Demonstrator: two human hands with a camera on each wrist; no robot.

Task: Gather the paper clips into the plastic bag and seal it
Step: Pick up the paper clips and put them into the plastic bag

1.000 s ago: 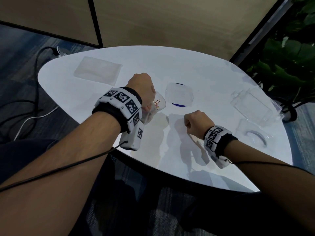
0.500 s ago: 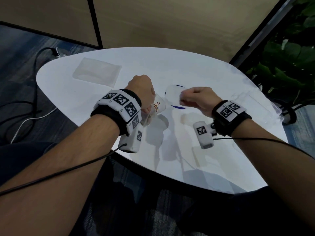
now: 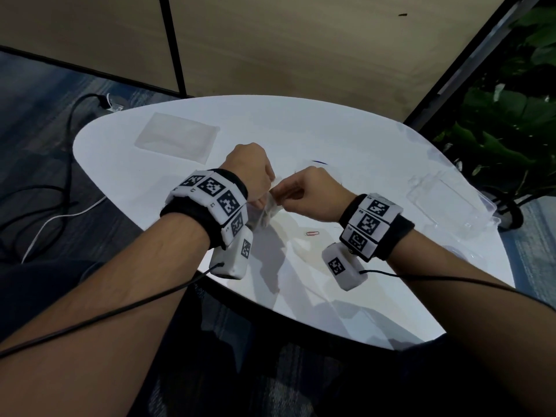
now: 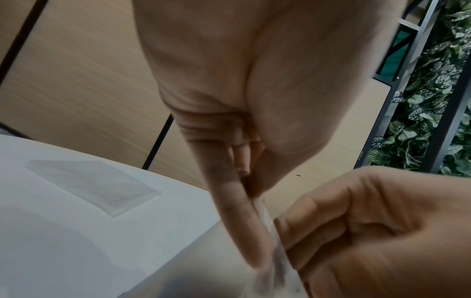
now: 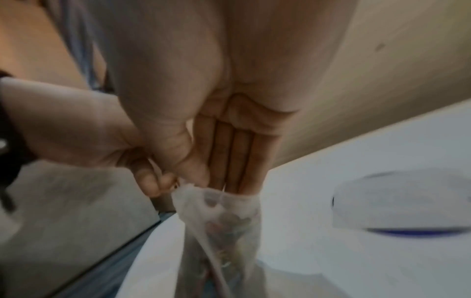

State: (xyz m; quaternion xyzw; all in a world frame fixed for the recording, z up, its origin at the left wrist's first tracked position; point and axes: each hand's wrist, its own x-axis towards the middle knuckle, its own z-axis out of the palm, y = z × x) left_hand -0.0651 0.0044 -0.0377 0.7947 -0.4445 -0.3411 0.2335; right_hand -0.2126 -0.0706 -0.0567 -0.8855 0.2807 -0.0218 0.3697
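A small clear plastic bag hangs above the white table between my two hands. My left hand pinches its top edge from the left. My right hand meets it from the right, thumb on the outside of the rim. In the right wrist view the right fingers reach into the bag's mouth, and several clips show blurred through the film. One red paper clip lies on the table under my right wrist. Whether the right fingers also carry a clip is hidden.
A flat stack of clear bags lies at the table's far left. A clear plastic box sits at the right edge. A round white lid on a blue rim lies just beyond the hands. Cables run across the floor at left.
My right hand rose from the table's near side and moved left to the bag's mouth. The left hand lifted the bag slightly and kept its hold.
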